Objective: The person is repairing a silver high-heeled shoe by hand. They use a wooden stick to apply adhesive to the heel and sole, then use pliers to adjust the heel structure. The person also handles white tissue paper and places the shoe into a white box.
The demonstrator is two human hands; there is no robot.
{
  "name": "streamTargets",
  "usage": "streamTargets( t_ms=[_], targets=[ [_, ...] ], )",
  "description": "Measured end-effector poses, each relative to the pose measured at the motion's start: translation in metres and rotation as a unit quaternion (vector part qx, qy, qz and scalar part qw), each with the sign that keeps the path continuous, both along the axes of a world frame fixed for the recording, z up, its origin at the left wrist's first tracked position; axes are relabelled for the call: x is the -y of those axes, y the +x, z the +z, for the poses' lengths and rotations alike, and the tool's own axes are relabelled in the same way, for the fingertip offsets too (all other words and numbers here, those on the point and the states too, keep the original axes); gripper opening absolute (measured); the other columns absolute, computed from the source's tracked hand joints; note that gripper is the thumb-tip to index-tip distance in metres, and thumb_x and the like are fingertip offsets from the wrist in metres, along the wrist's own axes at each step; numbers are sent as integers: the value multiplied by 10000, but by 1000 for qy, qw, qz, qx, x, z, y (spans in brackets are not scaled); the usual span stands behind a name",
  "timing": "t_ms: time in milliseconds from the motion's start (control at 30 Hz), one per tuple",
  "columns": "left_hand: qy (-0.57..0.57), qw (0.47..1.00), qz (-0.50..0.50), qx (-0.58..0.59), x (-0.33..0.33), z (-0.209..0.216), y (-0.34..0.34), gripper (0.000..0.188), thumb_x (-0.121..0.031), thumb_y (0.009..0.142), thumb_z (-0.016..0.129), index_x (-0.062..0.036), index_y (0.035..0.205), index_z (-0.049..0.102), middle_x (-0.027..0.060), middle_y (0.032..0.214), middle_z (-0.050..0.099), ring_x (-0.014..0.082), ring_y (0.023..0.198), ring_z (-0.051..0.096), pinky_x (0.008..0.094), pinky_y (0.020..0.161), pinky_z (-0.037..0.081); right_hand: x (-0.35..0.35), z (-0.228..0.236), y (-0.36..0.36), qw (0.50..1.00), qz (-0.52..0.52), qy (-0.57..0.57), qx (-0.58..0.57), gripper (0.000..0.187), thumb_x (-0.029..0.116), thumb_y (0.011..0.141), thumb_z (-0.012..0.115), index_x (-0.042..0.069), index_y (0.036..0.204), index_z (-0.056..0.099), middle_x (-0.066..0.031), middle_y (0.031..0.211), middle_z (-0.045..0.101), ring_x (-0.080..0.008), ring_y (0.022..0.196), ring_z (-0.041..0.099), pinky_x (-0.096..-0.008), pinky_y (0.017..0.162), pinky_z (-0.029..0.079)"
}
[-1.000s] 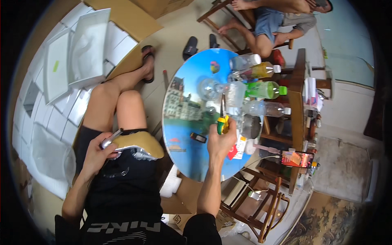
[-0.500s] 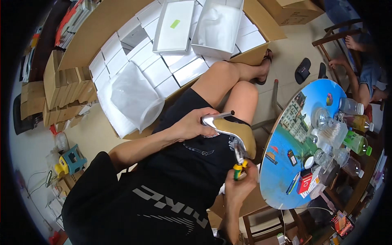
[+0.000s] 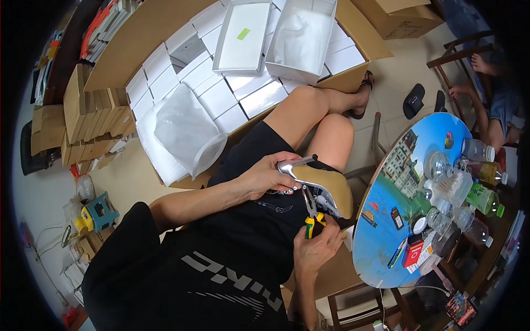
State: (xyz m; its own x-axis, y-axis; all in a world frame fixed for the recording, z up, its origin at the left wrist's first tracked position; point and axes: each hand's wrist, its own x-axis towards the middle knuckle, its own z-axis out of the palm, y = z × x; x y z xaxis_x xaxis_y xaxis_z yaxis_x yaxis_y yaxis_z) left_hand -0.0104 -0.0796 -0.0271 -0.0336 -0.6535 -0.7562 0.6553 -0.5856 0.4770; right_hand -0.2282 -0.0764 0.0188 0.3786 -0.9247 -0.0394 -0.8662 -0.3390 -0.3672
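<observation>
My left hand (image 3: pixel 264 177) grips a silver high-heeled shoe (image 3: pixel 323 183) with a tan insole, held over my lap with the thin heel pointing away from me. My right hand (image 3: pixel 317 248) holds small pliers (image 3: pixel 311 216) with yellow and green handles. The pliers' jaws touch the underside of the shoe near my left fingers.
A round table (image 3: pixel 386 259) with a printed blue top stands at my right, crowded with plastic bottles (image 3: pixel 481 198), glass jars and small items. Open white shoe boxes (image 3: pixel 276 38) and stacked white boxes fill a big carton ahead. Another person (image 3: pixel 497 99) sits at the far right.
My view swung from the table to my lap. My right hand brought the pliers from the table to the shoe, and their jaws now touch it.
</observation>
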Motion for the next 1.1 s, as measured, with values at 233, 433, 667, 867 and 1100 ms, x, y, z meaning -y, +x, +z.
streamTargets(
  t_ms=[233, 433, 667, 867, 1100],
  targets=[
    [3, 999, -1, 47, -3, -2, -6, 550, 35, 809, 730, -43, 1321, 542, 59, 1025, 676, 124, 863, 701, 235, 719, 596, 3, 7, 7, 1000, 15, 16, -15, 531, 30, 637, 772, 27, 1132, 579, -175, 1023, 592, -396, 974, 566, -490, 893, 432],
    [-8, 997, -17, 77, 0, 5, -7, 500, 14, 819, 726, -31, 1289, 564, 47, 989, 673, 98, 827, 680, 220, 695, 575, 3, 1, 0, 999, 31, 6, -39, 558, 109, 640, 803, 54, 1152, 589, -154, 1087, 602, -351, 996, 576, -467, 841, 439],
    [-11, 996, -13, 83, 1, 6, -8, 471, 19, 811, 728, -19, 1258, 584, 47, 966, 670, 81, 763, 650, 210, 659, 553, 5, 2, 1, 998, 38, 12, -40, 564, 106, 637, 808, 51, 1154, 590, -153, 1092, 602, -350, 991, 577, -471, 835, 434],
    [-23, 996, -2, 82, 0, 3, -8, 487, 24, 791, 737, -10, 1252, 584, 52, 954, 674, 81, 754, 651, 207, 651, 549, 5, 3, 2, 998, 39, 16, -47, 566, 102, 638, 808, 47, 1157, 587, -156, 1105, 600, -350, 1002, 574, -472, 837, 432],
    [-27, 996, -5, 89, 0, 2, -9, 512, 19, 770, 760, 1, 1250, 581, 60, 948, 680, 92, 755, 658, 211, 643, 543, 6, 5, 3, 997, 42, 22, -53, 571, 100, 643, 807, 43, 1167, 588, -160, 1119, 597, -353, 1009, 572, -474, 844, 428]
  ],
)
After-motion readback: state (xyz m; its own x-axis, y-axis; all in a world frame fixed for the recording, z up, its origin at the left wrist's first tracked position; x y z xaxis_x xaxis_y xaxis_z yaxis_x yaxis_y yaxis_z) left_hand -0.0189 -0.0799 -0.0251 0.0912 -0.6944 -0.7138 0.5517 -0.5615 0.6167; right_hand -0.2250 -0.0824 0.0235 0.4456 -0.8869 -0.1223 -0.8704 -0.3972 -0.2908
